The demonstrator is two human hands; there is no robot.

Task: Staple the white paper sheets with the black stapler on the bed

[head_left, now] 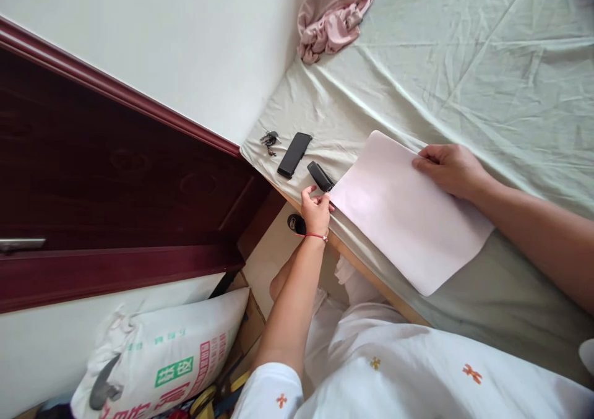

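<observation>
A blank sheet of white paper (399, 215) lies at a slant over the front edge of the bed. My left hand (317, 213), with a red cord on its wrist, is closed in a pinch at the sheet's left corner. Across the sheet, my right hand (452, 170) grips its far edge, thumb on top and the other fingers partly hidden. Right by my left fingertips is a small black object (320, 176) that looks like a stapler, its near end by the paper's edge. Farther left lie a black phone (294, 155) and a bunch of keys (269, 139).
A pale green sheet (464, 66) covers the bed, with a crumpled pink cloth (331, 20) by the wall. To the left stands a dark red wooden door (116, 153). A printed white sack (167, 351) rests on the floor at lower left.
</observation>
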